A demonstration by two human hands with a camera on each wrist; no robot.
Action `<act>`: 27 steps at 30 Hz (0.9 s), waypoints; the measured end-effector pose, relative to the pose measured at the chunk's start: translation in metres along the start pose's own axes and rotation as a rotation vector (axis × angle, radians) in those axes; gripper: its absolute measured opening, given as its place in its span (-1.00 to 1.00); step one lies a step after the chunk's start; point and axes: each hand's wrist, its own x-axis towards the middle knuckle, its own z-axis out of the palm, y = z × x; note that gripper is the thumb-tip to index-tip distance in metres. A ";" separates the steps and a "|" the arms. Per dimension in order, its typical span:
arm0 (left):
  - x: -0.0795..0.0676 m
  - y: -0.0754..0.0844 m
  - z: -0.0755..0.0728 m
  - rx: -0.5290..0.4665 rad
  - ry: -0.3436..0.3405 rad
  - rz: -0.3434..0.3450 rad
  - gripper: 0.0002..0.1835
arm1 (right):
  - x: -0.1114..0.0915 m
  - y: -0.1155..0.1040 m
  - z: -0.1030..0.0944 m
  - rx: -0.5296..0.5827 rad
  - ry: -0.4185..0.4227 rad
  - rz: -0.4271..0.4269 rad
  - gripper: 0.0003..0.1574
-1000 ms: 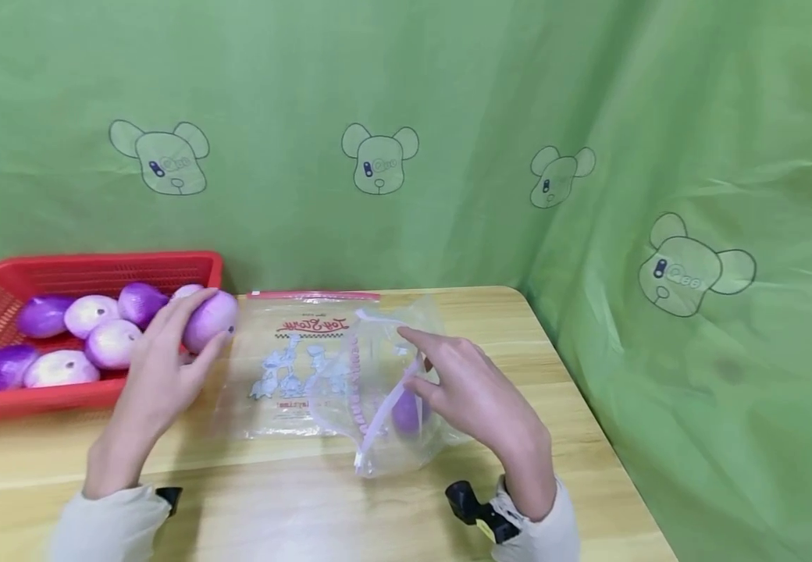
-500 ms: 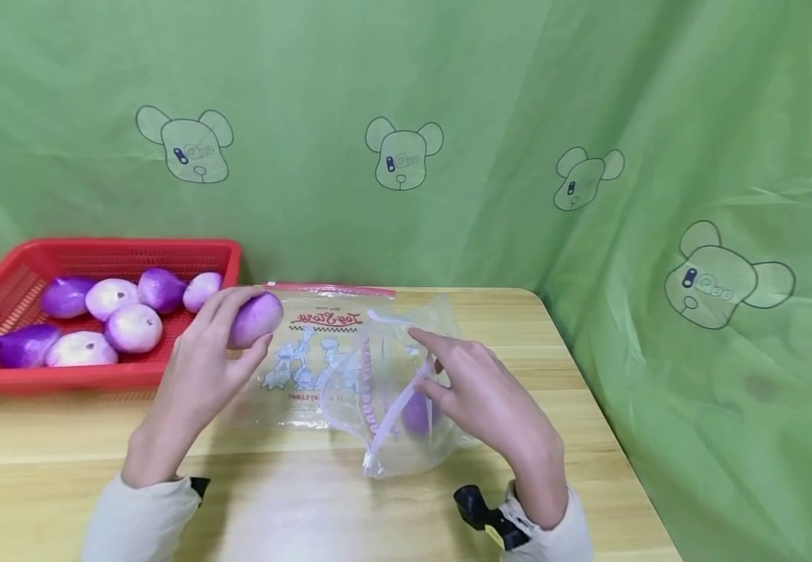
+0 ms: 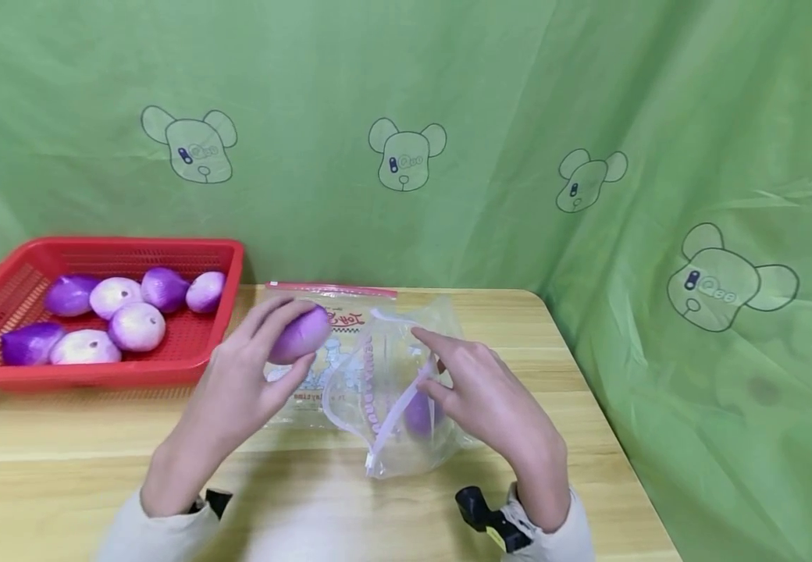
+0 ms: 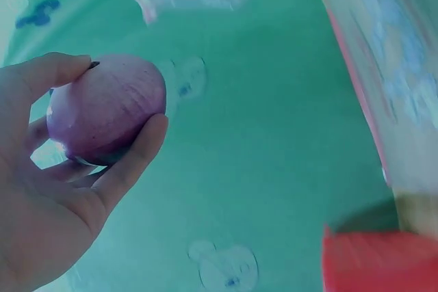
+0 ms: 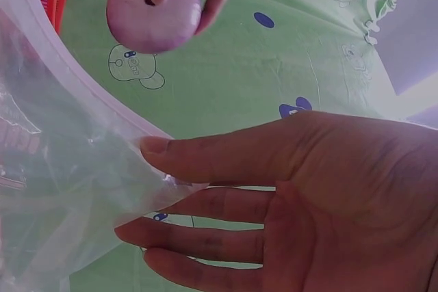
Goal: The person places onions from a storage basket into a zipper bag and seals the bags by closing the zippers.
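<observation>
My left hand grips a purple onion above the table, left of the bag mouth. In the left wrist view thumb and fingers curl round the onion, its small dark end hole by a fingertip. My right hand pinches the rim of a clear zip bag. The right wrist view shows that thumb on the bag's pale zip edge, the other fingers spread behind the film. The bag's mouth gapes toward the left. Inside it lies another purple onion, partly seen through the film.
A red plastic basket with several purple and white onions stands at the left. Behind the zip bag a flat printed bag with a red slider lies on the wooden table. Green cloth hangs at the back and right.
My left hand has lifted the onion out over the basket's right side and carried it right, toward the bag. The right hand keeps its hold on the bag rim. The head view has shifted slightly.
</observation>
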 end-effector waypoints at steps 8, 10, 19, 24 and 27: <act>-0.004 0.028 0.022 -0.060 -0.114 0.077 -0.35 | -0.002 -0.003 0.000 0.016 0.016 -0.002 -0.16; -0.006 0.031 0.026 -0.081 -0.134 0.085 -0.32 | -0.002 -0.004 -0.001 0.014 0.022 -0.010 -0.16; -0.013 0.034 0.039 -0.015 -0.210 0.114 -0.33 | -0.005 -0.005 -0.003 -0.008 0.070 -0.056 -0.17; -0.013 0.033 0.040 0.028 -0.226 0.124 -0.35 | -0.005 -0.006 -0.004 -0.006 0.093 -0.064 -0.20; -0.013 0.030 0.039 0.041 -0.217 0.123 -0.42 | -0.005 -0.005 -0.005 -0.003 0.113 -0.073 -0.18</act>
